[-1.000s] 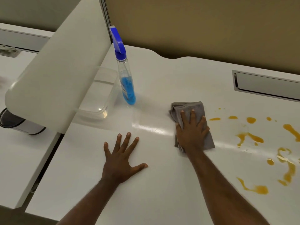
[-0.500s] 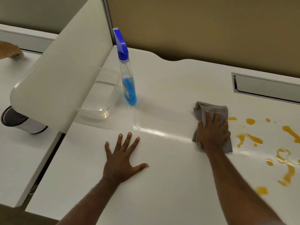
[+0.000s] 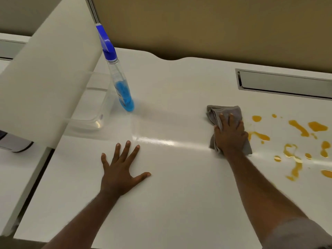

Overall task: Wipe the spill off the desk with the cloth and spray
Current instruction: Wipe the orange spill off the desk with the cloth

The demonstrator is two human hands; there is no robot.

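My right hand point(image 3: 230, 135) presses a crumpled grey cloth point(image 3: 222, 112) flat on the white desk point(image 3: 179, 194), at the left edge of an orange spill point(image 3: 294, 141) made of several blobs and streaks. My left hand point(image 3: 120, 169) lies palm down with fingers spread on bare desk, holding nothing. A clear spray bottle point(image 3: 120, 87) with a blue trigger head and blue liquid stands upright at the back left, well apart from both hands.
A clear plastic tub point(image 3: 93, 108) sits left of the bottle, partly under a white curved panel point(image 3: 45, 83). A grey cable slot point(image 3: 283, 85) is recessed at the back right. A tan partition wall point(image 3: 215, 27) runs behind the desk.
My right hand slid the cloth rightward from mid-desk to the spill's left edge, and the cloth bunched up. The nearest orange marks are gone or smeared. My left hand stayed put.
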